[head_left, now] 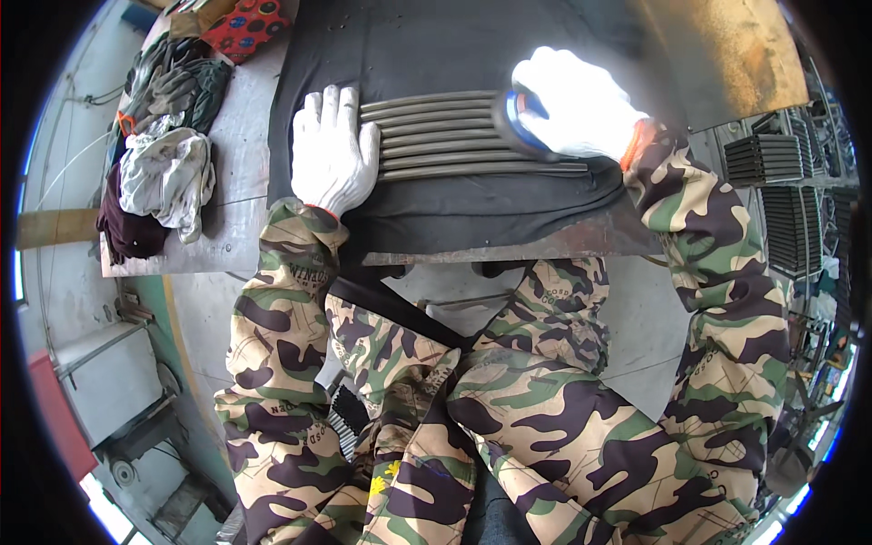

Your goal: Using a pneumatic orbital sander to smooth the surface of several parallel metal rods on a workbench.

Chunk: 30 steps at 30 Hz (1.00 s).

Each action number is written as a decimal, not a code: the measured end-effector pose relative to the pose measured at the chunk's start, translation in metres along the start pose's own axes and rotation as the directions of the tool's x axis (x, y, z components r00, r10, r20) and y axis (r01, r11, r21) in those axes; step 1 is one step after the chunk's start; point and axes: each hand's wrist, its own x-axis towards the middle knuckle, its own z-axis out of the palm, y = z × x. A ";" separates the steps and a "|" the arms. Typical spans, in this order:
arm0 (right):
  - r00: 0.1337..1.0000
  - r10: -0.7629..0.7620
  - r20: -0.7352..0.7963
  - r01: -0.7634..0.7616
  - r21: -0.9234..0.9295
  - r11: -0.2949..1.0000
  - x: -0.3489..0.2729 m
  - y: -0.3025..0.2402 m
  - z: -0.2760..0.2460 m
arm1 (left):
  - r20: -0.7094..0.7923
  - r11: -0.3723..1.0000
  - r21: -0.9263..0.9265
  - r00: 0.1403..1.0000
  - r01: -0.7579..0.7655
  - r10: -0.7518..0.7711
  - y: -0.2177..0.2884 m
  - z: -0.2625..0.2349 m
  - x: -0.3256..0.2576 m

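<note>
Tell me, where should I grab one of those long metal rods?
Probably at the middle of the front rod, coming from above and the near side. The rods lie flat, side by side, the left hand covering one end and the right hand the other.

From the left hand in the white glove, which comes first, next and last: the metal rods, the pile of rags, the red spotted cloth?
1. Metal rods: touching the left hand, on its right.
2. Pile of rags: to its left, on the table.
3. Red spotted cloth: far corner, upper left.
</note>
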 end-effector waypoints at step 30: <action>0.997 -0.065 0.049 0.063 0.032 0.997 0.077 -0.071 0.004 | 0.100 0.998 -0.052 0.995 0.024 -0.019 -0.010 -0.026 -0.018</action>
